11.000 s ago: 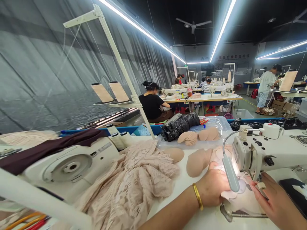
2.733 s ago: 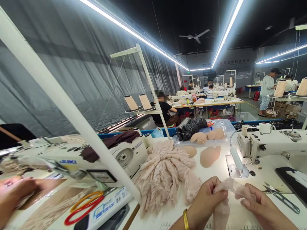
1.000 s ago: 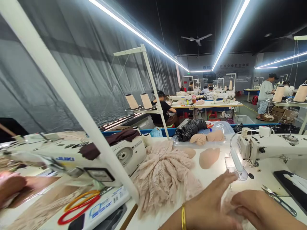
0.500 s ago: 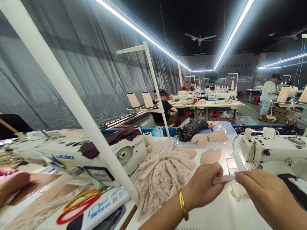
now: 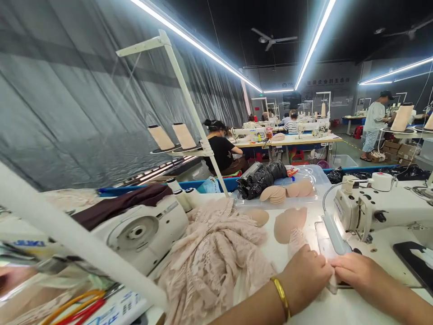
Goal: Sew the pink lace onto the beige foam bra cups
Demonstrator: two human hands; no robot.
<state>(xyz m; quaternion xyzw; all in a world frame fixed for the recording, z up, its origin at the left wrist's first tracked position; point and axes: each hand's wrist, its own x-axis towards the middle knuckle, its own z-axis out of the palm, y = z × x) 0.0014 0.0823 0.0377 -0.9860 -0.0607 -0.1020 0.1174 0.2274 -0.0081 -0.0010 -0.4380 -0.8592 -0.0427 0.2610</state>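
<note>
Grey curtain (image 5: 84,113) spans the left side of the workspace. Ahead of me is the white worktable (image 5: 348,309), with the sewing machine (image 5: 399,207) on its right. The heap of pale pink lace (image 5: 216,253) lies loose to the left of my hands. Beyond it, a transparent tray (image 5: 320,180) carries a black plastic bundle (image 5: 262,176) and stacked beige pieces (image 5: 273,194). My left hand (image 5: 306,275) and right hand (image 5: 356,273) meet just in front of the machine head. Two overlapping beige pads (image 5: 289,223) lie past my left hand, and the lamp (image 5: 334,234) hangs close over my fingertips.

Grip status: both hands are closed, fingertips pressed together, pinching the pale fabric (image 5: 333,284) between them. Its lacy portion (image 5: 297,238) appears to extend past my left knuckles, against the pads. Whether this is one layer or several I cannot tell; my fingers cover the join.

Fault conditions, as I judge them: uneven finger pressure could let the edges creep out of line — thin cloth slides easily. Pulling too hard could stretch the lace. A sideways sweep could drag the nearby pads, and lifting carelessly could knock the lamp.
</note>
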